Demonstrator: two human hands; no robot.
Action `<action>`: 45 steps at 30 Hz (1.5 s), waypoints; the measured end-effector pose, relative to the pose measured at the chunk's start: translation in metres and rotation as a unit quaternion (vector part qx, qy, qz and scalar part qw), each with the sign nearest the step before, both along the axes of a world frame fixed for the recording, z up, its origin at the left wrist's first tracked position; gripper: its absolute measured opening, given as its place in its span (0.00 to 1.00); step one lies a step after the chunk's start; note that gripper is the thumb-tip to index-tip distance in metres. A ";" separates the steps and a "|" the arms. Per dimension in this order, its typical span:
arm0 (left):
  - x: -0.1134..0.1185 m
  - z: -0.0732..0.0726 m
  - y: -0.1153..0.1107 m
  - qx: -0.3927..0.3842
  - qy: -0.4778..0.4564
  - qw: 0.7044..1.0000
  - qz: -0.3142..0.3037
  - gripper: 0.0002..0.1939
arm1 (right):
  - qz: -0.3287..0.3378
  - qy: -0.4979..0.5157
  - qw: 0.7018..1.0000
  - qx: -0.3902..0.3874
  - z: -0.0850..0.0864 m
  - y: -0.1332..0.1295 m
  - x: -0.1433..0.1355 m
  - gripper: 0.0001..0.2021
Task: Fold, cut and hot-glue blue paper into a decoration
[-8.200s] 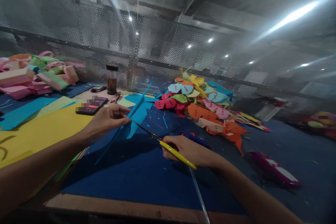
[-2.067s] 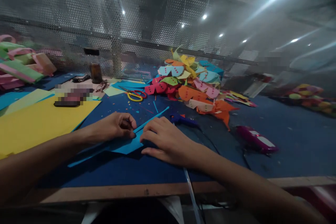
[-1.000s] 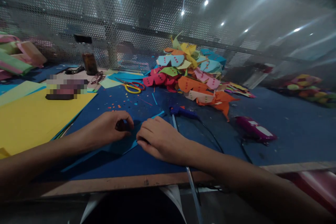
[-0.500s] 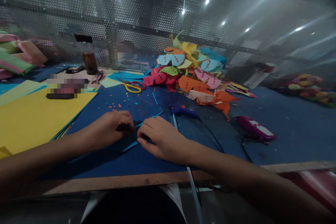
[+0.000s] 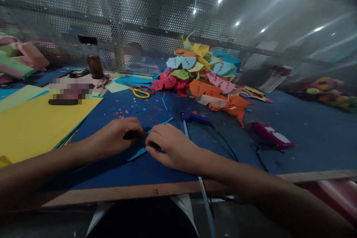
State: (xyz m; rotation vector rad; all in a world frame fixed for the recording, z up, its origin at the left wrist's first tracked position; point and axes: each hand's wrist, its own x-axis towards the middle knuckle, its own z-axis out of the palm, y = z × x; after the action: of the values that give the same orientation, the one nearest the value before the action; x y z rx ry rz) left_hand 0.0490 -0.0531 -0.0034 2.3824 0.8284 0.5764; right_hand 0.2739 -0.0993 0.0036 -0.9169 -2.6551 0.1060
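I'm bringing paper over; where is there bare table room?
Bare tabletop lies between the purple device and the far-right heap. Crowded left with yellow paper; centre with paper cutouts, glue gun, left hand and right hand at blue paper.

From the bare right hand (image 5: pixel 173 148), a lane runs towards twelve o'clock, between yellow-and-red-handled metal scissors (image 5: pixel 135 88) at eleven and a blue plastic glue gun (image 5: pixel 196 117) at one.

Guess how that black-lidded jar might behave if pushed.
The black-lidded jar might tip, since it looks tall and narrow. It may feel bottom-heavy, as dark contents sit low inside. It could be slippery, looking smooth.
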 end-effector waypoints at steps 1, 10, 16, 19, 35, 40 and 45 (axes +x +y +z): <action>0.000 0.000 0.000 0.000 0.001 1.000 -0.002 0.09 | 0.001 -0.001 1.000 -0.001 0.000 0.000 0.000 0.05; -0.002 0.000 0.000 0.015 0.013 0.999 -0.035 0.13 | -0.014 0.024 0.999 -0.027 -0.001 0.000 -0.001 0.03; -0.001 0.000 0.000 -0.017 0.007 0.999 -0.033 0.09 | -0.025 0.036 0.998 -0.045 0.000 0.001 -0.002 0.03; 0.000 -0.001 0.000 -0.025 0.000 0.999 -0.021 0.09 | -0.032 0.042 0.997 -0.058 -0.001 0.001 -0.002 0.02; 0.004 -0.002 -0.001 0.000 0.017 1.000 -0.019 0.08 | -0.068 0.056 0.994 -0.061 0.001 0.001 -0.003 0.04; 0.003 -0.004 0.000 0.003 0.016 1.000 -0.013 0.08 | -0.076 0.060 0.994 -0.058 0.000 0.001 -0.003 0.04; 0.003 -0.004 0.001 -0.005 0.020 1.000 -0.013 0.09 | -0.069 0.046 0.995 -0.056 0.001 0.000 -0.003 0.04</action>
State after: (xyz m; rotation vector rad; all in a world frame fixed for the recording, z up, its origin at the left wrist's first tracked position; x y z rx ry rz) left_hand 0.0521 -0.0524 -0.0070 2.3999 0.8144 0.5143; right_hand 0.2705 -0.0994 0.0045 -1.1020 -2.5145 0.2605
